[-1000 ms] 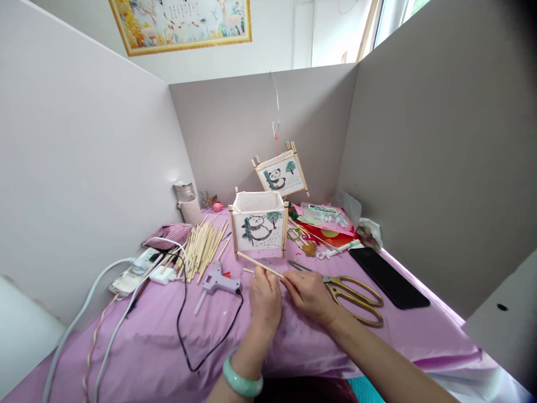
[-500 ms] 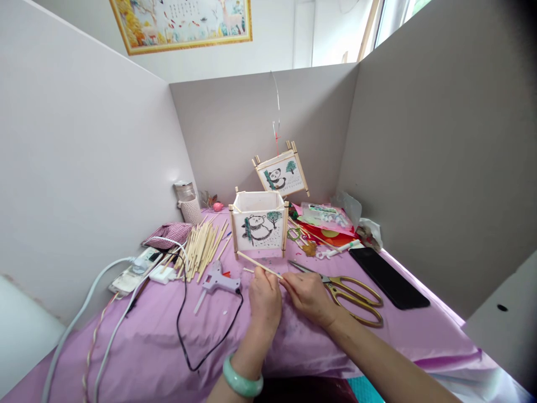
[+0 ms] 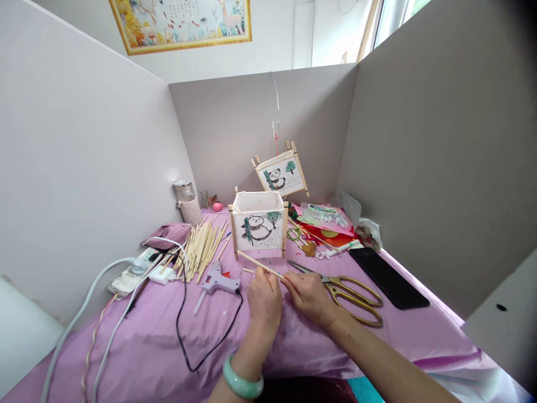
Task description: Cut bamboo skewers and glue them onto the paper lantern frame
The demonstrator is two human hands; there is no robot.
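A thin wooden stick (image 3: 257,262) slants between my two hands, its far end near the foot of a white paper lantern. My left hand (image 3: 265,296) is closed around the stick's middle. At its near end my right hand (image 3: 307,294) pinches it between thumb and fingers. The lantern (image 3: 259,229) stands upright just beyond, framed with sticks and drawn with a panda and a tree. A short cut piece of stick (image 3: 248,271) lies just left of my left hand. Gold-handled scissors (image 3: 348,291) rest beside my right hand, blades slightly apart.
A lilac glue gun (image 3: 218,280) with a black cord lies left, near a pile of sticks (image 3: 203,249) and a power strip (image 3: 134,274). Another panda lantern (image 3: 283,173) hangs from a wire at the back. A black phone (image 3: 388,278) lies right, near coloured papers (image 3: 331,224).
Both hands keep their hold on the stick, with only a very slight shift. The rest looks the same.
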